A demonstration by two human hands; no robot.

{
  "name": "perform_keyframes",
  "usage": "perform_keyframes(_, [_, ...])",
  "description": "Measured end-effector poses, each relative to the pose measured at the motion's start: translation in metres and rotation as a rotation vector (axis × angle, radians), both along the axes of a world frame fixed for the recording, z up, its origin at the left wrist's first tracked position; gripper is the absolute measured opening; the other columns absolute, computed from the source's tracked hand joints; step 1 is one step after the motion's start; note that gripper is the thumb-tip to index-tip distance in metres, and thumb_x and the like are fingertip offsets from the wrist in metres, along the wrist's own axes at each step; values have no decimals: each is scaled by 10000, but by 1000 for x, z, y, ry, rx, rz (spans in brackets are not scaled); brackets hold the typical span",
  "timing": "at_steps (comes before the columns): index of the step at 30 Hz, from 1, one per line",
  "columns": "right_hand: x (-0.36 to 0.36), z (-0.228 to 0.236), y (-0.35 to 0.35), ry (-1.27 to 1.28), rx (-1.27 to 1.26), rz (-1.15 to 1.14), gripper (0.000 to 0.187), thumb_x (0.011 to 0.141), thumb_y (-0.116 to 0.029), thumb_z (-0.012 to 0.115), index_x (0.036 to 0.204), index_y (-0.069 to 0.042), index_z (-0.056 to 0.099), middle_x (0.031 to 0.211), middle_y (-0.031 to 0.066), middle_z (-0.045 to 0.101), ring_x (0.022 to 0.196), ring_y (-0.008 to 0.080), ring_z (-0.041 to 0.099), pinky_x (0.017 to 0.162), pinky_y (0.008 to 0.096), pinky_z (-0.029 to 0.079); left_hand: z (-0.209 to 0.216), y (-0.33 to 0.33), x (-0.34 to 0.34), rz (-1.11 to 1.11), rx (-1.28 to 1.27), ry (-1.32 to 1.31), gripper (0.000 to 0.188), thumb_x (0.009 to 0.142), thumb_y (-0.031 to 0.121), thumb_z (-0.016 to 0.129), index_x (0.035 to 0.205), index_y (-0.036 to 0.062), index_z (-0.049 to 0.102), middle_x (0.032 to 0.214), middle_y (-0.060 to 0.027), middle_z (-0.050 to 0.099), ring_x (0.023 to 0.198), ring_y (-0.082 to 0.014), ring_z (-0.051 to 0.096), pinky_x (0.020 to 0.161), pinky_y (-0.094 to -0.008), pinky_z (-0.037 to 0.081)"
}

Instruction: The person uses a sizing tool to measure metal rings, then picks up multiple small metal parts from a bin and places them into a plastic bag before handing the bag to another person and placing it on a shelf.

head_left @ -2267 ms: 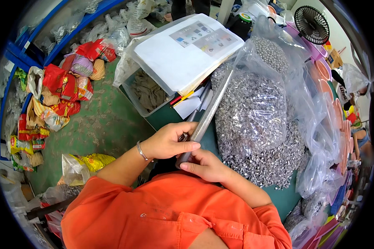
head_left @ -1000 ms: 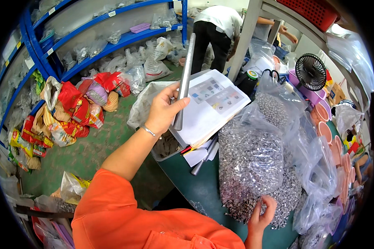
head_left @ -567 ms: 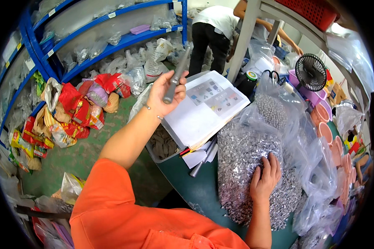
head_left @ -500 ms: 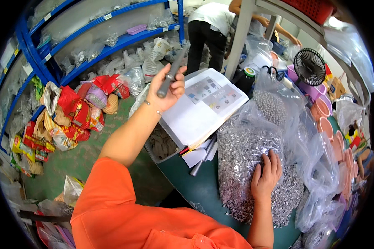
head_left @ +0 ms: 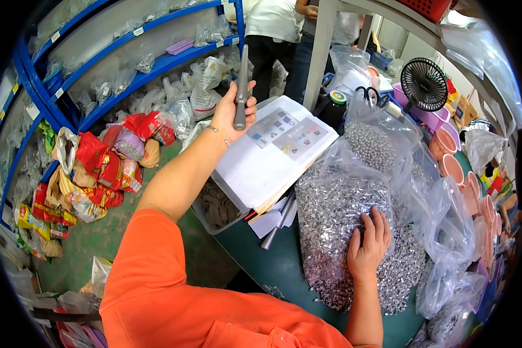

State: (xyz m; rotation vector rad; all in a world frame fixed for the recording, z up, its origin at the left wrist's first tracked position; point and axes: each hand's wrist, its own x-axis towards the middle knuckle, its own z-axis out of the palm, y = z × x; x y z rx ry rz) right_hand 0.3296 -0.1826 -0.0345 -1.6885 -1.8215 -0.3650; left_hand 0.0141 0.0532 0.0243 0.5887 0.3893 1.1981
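My left hand is raised over the left side of the bench and grips a long grey metal bar that stands almost upright. My right hand lies flat, fingers spread, on a large clear plastic bag full of small silvery metal parts. The bag rests on the dark green bench. Between my hands a white paper booklet with coloured pictures lies over a grey box.
More clear bags of parts and a small black fan stand behind. Pink cups line the right. Blue shelving and red packets fill the left floor. Another person stands at the back.
My left hand lifted the metal bar from the bench up and out to the left. My right hand let go of it and moved onto the bag of metal parts.
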Motion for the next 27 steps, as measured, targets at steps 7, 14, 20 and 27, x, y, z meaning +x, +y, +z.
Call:
perform_keyframes(7, [0, 0, 0, 12, -7, -2, 315, 749, -119, 544, 1053, -39, 553, 1210, 135, 480, 1143, 325, 401, 960, 429, 268, -2, 2, 3, 8, -18, 47, 358, 887, 436, 429, 1087, 142, 471, 638, -12, 452, 533, -110, 394, 454, -234, 311])
perform_keyframes(14, [-1, 1, 0, 21, -10, -1, 308, 748, -122, 544, 1045, -40, 555, 1214, 135, 479, 1145, 326, 400, 962, 432, 267, -2, -2, 1, -4, -59, 101, 316, 787, 127, 523, 1082, 77, 421, 648, -13, 464, 525, -102, 412, 439, -230, 318])
perform_keyframes(20, [1, -2, -1, 20, -1, -4, 303, 750, -124, 541, 1042, -40, 556, 1213, 134, 481, 1147, 324, 398, 963, 430, 265, -4, -17, 5, -88, -49, 276, 357, 767, 108, 517, 1105, 57, 416, 659, -14, 470, 519, -81, 402, 430, -199, 308])
perform_keyframes(27, [1, -1, 0, 9, 18, 4, 304, 753, -125, 541, 1045, -43, 556, 1213, 133, 482, 1149, 323, 398, 963, 427, 267, 1, -44, 7, -89, 92, 854, 293, 732, 51, 533, 1025, 47, 531, 644, 7, 478, 514, -51, 423, 413, -192, 337])
